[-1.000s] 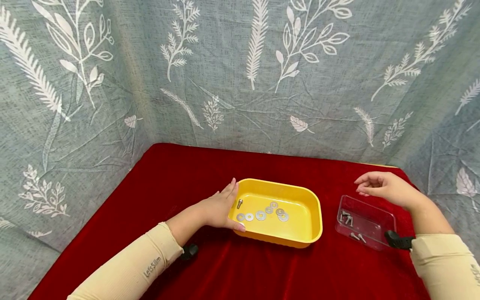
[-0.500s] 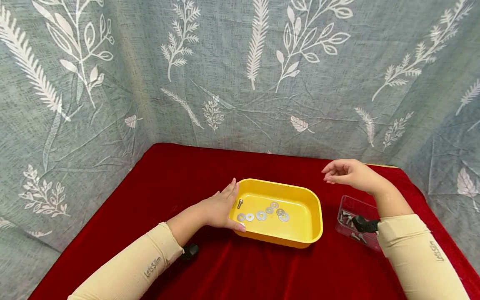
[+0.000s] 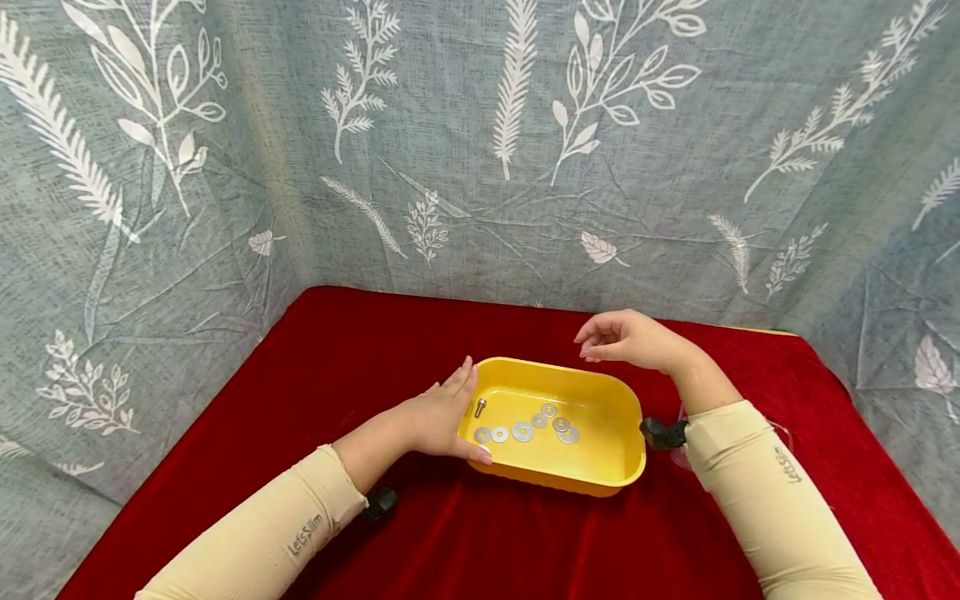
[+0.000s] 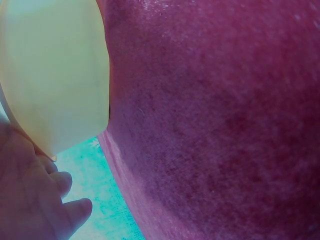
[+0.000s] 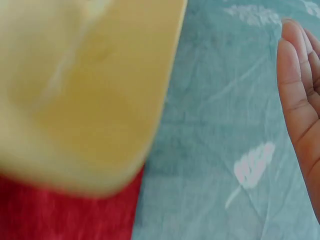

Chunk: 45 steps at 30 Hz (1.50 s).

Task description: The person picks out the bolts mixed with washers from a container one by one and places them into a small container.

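Note:
My left hand (image 3: 438, 417) lies against the left end of a yellow plastic bin (image 3: 630, 454), with fingers extended along it and the thumb on the front rim. In the left wrist view, its fingers (image 4: 65, 215) show beside the bin's pale yellow wall (image 4: 55, 75). Several flat metal washers (image 3: 522, 431) and one bolt (image 3: 480, 407) lie inside the bin. Above the back right rim hovers my right hand (image 3: 633, 340), fingers loosely bent, no object visible in them. In the right wrist view, the right hand's fingers (image 5: 297, 85) are apart from the bin (image 5: 115, 95).
A clear plastic box (image 3: 782, 435) is mostly hidden behind the right sleeve (image 3: 772, 492). Red velvet cloth (image 3: 360, 342) covers the table. A grey-blue leaf-patterned curtain (image 3: 450, 167) hangs behind and at the sides.
My right hand has moved left from above the clear box to above the yellow bin's back rim. The right sleeve now covers most of that box. The left hand and the bin stay put.

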Tool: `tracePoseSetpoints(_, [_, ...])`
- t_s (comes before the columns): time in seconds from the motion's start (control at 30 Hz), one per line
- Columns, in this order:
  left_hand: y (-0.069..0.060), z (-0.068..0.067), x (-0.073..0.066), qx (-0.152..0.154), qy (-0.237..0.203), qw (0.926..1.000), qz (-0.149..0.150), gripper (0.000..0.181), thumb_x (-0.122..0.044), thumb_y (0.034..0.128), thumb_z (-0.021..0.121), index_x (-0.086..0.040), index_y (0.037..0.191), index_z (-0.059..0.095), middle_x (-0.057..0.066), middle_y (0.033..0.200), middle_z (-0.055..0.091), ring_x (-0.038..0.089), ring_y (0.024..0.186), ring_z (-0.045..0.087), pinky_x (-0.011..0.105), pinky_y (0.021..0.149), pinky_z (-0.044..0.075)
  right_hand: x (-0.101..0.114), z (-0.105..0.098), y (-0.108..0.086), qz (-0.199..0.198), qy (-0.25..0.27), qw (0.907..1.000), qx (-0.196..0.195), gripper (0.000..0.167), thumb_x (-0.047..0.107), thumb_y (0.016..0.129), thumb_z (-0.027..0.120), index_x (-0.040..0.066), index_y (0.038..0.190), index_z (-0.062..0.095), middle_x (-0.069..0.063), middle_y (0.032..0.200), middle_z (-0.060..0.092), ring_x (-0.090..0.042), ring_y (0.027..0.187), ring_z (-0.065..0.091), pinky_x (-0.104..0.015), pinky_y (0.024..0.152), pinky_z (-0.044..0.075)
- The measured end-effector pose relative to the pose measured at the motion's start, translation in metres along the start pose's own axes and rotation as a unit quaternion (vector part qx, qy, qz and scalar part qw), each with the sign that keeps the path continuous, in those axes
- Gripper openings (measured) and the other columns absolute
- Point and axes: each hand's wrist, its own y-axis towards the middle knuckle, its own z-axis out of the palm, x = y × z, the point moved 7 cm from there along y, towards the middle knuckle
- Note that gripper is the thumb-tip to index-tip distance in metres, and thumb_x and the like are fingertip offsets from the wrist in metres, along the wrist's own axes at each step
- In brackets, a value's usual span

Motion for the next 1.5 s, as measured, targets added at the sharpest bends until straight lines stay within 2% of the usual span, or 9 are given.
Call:
tracePoseSetpoints(0.2, [0.0,0.0,0.0,-0.002,0.001,1.0,0.0,0.129,-0.077,0.0614,0.059,-0.002,0.146,-0.004,0.013,0.151,-0.012,0.021,0.139,-0.003,0.047,0.109,0.016,0.01,0.023,0.021,-0.013,-0.004,0.9996,0.023,0.02,0.014,0.086,0.065,0.006,0.104,0.064,-0.016,0.097,0.066,-0.021,0.086,0.061,-0.031,0.077,0.05])
tracePoseSetpoints(0.5, [0.001,0.0,0.0,0.004,0.001,1.0,-0.005,0.13,-0.079,0.0602,0.056,-0.002,0.146,-0.004,0.014,0.152,-0.011,0.021,0.139,-0.002,0.046,0.109,0.015,0.022,0.055,0.046,-0.044,-0.036,0.9975,0.041,0.02,0.012,0.085,0.065,-0.001,0.101,0.064,-0.005,0.087,0.065,-0.017,0.08,0.057,-0.028,0.075,0.048])
tracePoseSetpoints(0.73, [0.0,0.0,0.0,0.011,0.003,0.9999,-0.006,0.13,-0.08,0.0604,0.054,-0.002,0.145,-0.005,0.014,0.151,-0.013,0.02,0.139,-0.004,0.046,0.109,0.016,0.016,0.079,0.066,-0.037,-0.074,0.9951,0.054,0.022,0.014,0.085,0.065,0.002,0.103,0.064,0.002,0.088,0.065,-0.011,0.084,0.059,-0.027,0.08,0.048])
tracePoseSetpoints(1.0, [-0.001,0.0,-0.002,0.008,-0.002,0.9999,0.006,0.127,-0.076,0.0641,0.058,-0.001,0.145,-0.006,0.013,0.15,-0.016,0.022,0.139,-0.005,0.048,0.108,0.017,0.006,0.108,0.073,-0.029,-0.079,0.9927,0.086,0.018,0.014,0.086,0.064,0.004,0.101,0.064,0.004,0.085,0.065,-0.009,0.08,0.059,-0.023,0.075,0.048])
tracePoseSetpoints(1.37, [-0.001,-0.002,-0.003,0.006,0.007,0.9999,0.006,0.127,-0.075,0.0643,0.058,0.0,0.145,-0.005,0.014,0.15,-0.016,0.021,0.139,-0.006,0.048,0.108,0.017,-0.002,0.126,0.078,-0.025,-0.098,0.9895,0.103,0.02,0.012,0.085,0.065,0.003,0.103,0.062,0.002,0.085,0.065,-0.007,0.077,0.059,-0.021,0.071,0.048])
tracePoseSetpoints(1.5, [-0.001,-0.001,-0.003,0.005,0.01,0.9999,0.007,0.128,-0.076,0.0637,0.057,0.001,0.145,-0.004,0.014,0.15,-0.015,0.021,0.139,-0.006,0.048,0.108,0.017,-0.009,0.135,0.08,-0.015,-0.086,0.99,0.111,0.02,0.013,0.085,0.065,0.005,0.103,0.061,0.002,0.084,0.063,-0.008,0.074,0.057,-0.021,0.068,0.047])
